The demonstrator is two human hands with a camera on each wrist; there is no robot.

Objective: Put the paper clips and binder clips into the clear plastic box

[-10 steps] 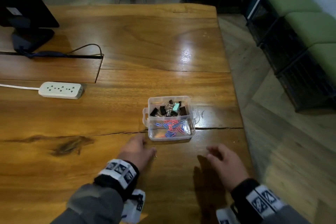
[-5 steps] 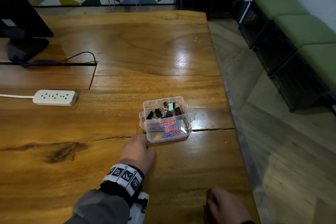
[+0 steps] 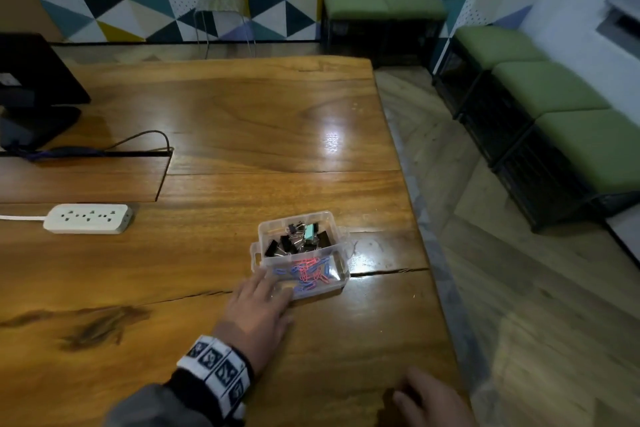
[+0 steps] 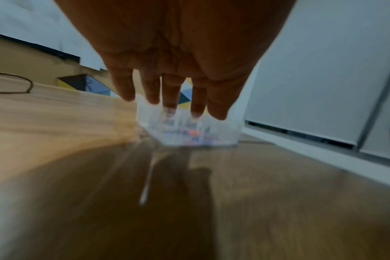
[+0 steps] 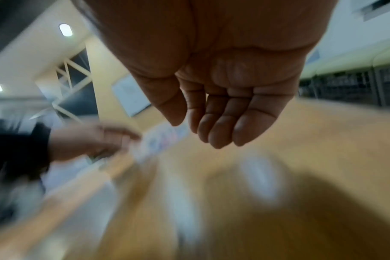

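A clear plastic box [image 3: 341,243] sits on the wooden table near its right edge. Its far compartment holds black binder clips [image 3: 294,244] and one teal clip. The near compartment holds red and blue paper clips [image 3: 306,272]. My left hand [image 3: 259,305] lies flat with straight fingers touching the box's near left corner. In the left wrist view the fingertips [image 4: 197,112] meet the blurred box [image 4: 220,133]. My right hand [image 3: 429,399] is at the bottom of the head view, away from the box. The right wrist view shows this hand [image 5: 218,123] loosely curled and empty.
A white power strip [image 3: 88,218] lies at the left. A dark monitor [image 3: 31,80] and its cable [image 3: 149,139] stand at the far left. The table's right edge [image 3: 415,218] runs close to the box. Green benches [image 3: 554,97] line the wall beyond.
My left hand has moved forward against the box's near left corner, and the box has turned slightly. My right hand has drawn back toward me.
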